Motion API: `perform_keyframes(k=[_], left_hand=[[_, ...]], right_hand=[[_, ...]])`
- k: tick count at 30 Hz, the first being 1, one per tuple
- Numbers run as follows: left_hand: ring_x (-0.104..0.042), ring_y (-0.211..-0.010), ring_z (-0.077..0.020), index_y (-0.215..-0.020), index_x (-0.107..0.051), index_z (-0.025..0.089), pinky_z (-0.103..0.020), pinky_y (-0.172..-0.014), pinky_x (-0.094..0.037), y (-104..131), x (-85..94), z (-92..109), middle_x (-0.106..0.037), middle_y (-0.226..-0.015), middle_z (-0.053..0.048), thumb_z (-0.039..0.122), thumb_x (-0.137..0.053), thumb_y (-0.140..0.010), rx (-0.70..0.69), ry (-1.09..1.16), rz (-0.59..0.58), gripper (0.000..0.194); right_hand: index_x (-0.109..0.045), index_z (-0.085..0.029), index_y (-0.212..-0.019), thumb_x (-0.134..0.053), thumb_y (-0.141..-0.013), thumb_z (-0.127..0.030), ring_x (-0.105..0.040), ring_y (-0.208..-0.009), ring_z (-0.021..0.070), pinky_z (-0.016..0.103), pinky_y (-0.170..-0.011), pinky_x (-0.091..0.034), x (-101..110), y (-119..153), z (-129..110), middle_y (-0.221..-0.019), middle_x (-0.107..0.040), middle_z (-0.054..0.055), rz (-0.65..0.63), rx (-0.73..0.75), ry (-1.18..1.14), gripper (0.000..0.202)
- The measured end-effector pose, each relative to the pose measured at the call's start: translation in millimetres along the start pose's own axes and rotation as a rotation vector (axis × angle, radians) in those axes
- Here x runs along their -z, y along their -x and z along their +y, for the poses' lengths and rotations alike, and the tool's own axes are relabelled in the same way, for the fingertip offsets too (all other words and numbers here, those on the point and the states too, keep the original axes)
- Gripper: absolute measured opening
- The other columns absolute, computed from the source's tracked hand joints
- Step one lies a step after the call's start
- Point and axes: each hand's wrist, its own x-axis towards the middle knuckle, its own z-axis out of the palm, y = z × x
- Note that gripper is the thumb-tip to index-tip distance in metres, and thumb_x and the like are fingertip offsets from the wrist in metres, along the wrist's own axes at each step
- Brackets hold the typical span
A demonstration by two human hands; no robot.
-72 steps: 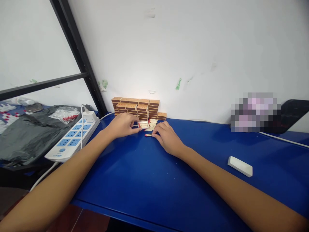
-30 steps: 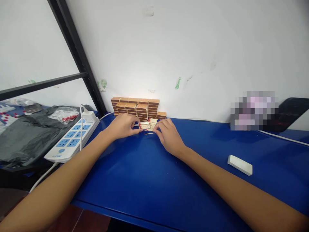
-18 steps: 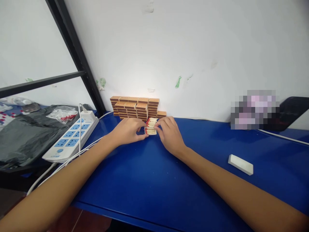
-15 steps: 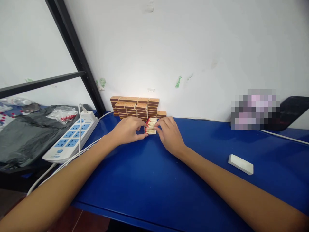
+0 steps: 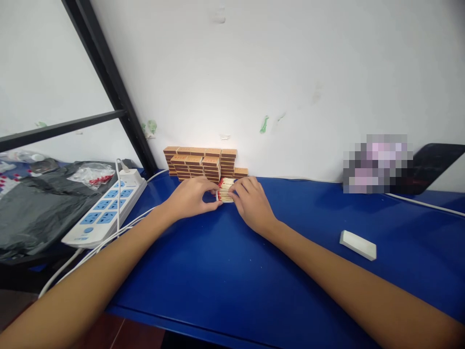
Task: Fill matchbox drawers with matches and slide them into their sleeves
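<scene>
A small matchbox tray (image 5: 218, 198) full of red-tipped matchsticks (image 5: 226, 191) lies on the blue table between my hands. My left hand (image 5: 192, 196) grips the tray's left side, thumb at the near corner and fingers at the far one. From the right, my right hand (image 5: 250, 201) reaches over the pale ends of the matchsticks with thumb and forefinger pinched; exactly how many it holds is too small to tell. Just behind my left hand stand stacked matchboxes (image 5: 196, 162), brown-sided with orange tops, against the wall.
To the left lie a white power strip (image 5: 105, 213) with cables, a dark plastic bag (image 5: 47, 203) and a clear bag (image 5: 90, 174) with red bits. A white block (image 5: 358, 245) rests at the right, and a black device (image 5: 428, 169) leans near the wall. A black frame post (image 5: 109, 72) rises at left.
My right thumb and fingers have shifted slightly left over the matchsticks. My left hand keeps its place at the tray. The whole view has shifted a little.
</scene>
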Motion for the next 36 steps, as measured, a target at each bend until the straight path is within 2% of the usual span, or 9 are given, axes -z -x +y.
perform_keyframes(k=[4, 9, 13, 22, 27, 32, 36], left_hand=[[-0.069, -0.089, -0.0219, -0.101, -0.075, 0.021, -0.033, -0.077, -0.05, -1, 5.1, -10, -0.076, -0.095, -0.004, 0.044, -0.072, -0.089, 0.041, -0.022, 0.02, 0.027], [-0.07, -0.091, -0.0232, -0.104, -0.075, 0.02, -0.034, -0.08, -0.051, -1, 9.2, -18, -0.077, -0.096, -0.006, 0.045, -0.069, -0.09, 0.094, -0.088, 0.093, 0.029], [-0.07, -0.092, -0.0234, -0.102, -0.075, 0.019, -0.033, -0.08, -0.051, -1, 8.8, -19, -0.077, -0.097, -0.006, 0.044, -0.068, -0.091, 0.109, -0.115, 0.137, 0.028], [-0.068, -0.092, -0.0232, -0.105, -0.074, 0.02, -0.033, -0.08, -0.05, 0, 8.0, -19, -0.077, -0.098, -0.006, 0.043, -0.069, -0.091, 0.095, -0.129, 0.11, 0.028], [-0.069, -0.095, -0.0232, -0.105, -0.074, 0.019, -0.032, -0.08, -0.049, 0, 7.8, -19, -0.077, -0.1, -0.006, 0.041, -0.069, -0.091, 0.094, -0.127, 0.123, 0.027], [-0.069, -0.094, -0.0232, -0.106, -0.074, 0.019, -0.033, -0.08, -0.049, 0, 6.9, -21, -0.077, -0.099, -0.006, 0.042, -0.069, -0.091, 0.079, -0.119, 0.121, 0.028], [-0.069, -0.094, -0.023, -0.106, -0.074, 0.018, -0.033, -0.08, -0.05, 0, 6.9, -22, -0.076, -0.098, -0.006, 0.043, -0.069, -0.091, 0.072, -0.108, 0.12, 0.029]], right_hand=[[-0.067, -0.016, -0.104, -0.054, -0.105, -0.021, -0.053, -0.104, 0.0268, 0.041, -0.09, -0.045, 1, 1, 0, -0.107, -0.066, 0.011, 0.032, -0.039, -0.032, 0.014], [-0.072, -0.017, -0.112, -0.061, -0.102, -0.024, -0.053, -0.11, 0.0288, 0.042, -0.092, -0.048, -2, 3, 2, -0.114, -0.065, 0.013, -0.058, 0.02, -0.067, 0.016], [-0.074, -0.021, -0.117, -0.058, -0.103, -0.024, -0.051, -0.115, 0.0298, 0.045, -0.094, -0.048, -5, 4, 4, -0.119, -0.063, 0.013, -0.103, 0.031, -0.076, 0.021], [-0.074, -0.023, -0.122, -0.055, -0.106, -0.03, -0.049, -0.119, 0.0307, 0.048, -0.096, -0.048, -7, 5, 6, -0.124, -0.063, 0.013, -0.157, 0.035, -0.073, 0.026], [-0.075, -0.021, -0.119, -0.058, -0.104, -0.03, -0.05, -0.118, 0.0302, 0.047, -0.096, -0.048, -8, 4, 6, -0.122, -0.064, 0.013, -0.162, 0.025, -0.08, 0.024], [-0.075, -0.022, -0.107, -0.062, -0.103, -0.028, -0.051, -0.115, 0.0278, 0.045, -0.096, -0.048, -10, 4, 8, -0.117, -0.064, 0.011, -0.128, 0.032, -0.159, 0.015], [-0.075, -0.022, -0.109, -0.065, -0.101, -0.032, -0.051, -0.115, 0.0276, 0.045, -0.097, -0.047, -10, 4, 10, -0.116, -0.065, 0.01, -0.134, 0.03, -0.195, 0.015]])
